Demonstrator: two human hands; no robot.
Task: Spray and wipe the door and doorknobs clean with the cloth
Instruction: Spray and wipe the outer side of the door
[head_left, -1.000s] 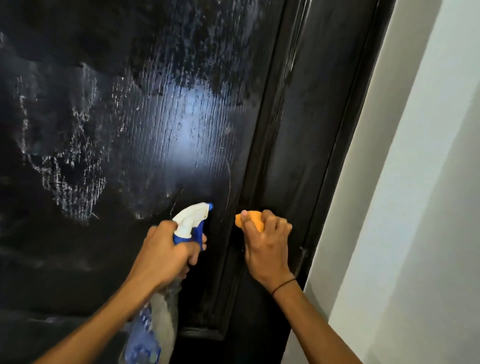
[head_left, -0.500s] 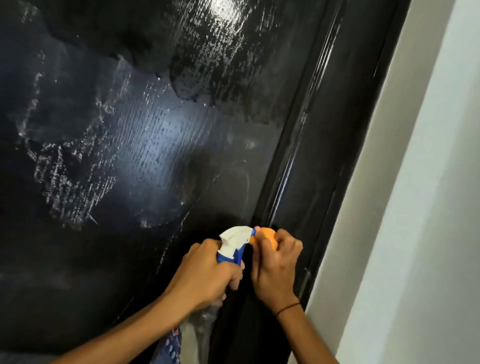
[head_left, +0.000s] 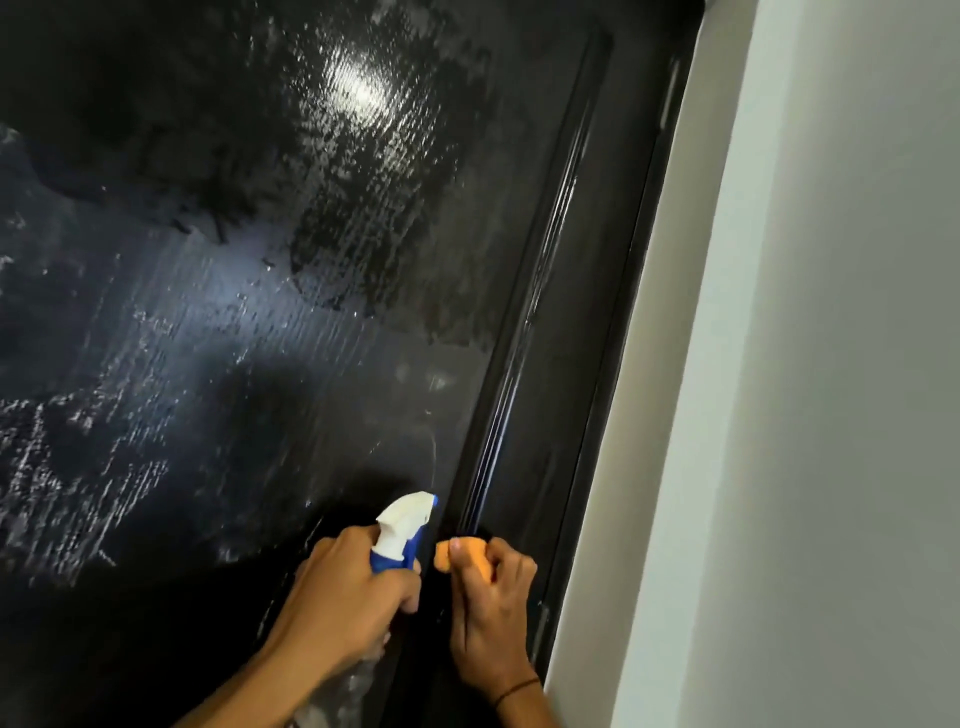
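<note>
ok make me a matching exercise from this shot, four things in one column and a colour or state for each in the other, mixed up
Things:
1. dark glossy door
2. plastic spray bottle head
3. small bunched cloth
4. plain wall

Colour or state:
A. orange, gripped in the right hand
B. pale grey, dry
C. white and blue, held in the left hand
D. black, streaked with wet spray

Pairs: 1-D, 2-C, 3-A, 4-B

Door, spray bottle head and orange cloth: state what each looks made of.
Door: looks like wood, painted or stained black, with vertical grain lines catching the light under a wet film.
Spray bottle head: moulded plastic, white with blue trigger and nozzle tip, smooth matte.
Orange cloth: seems soft fabric, bunched in the right hand; weave too small to tell.
</note>
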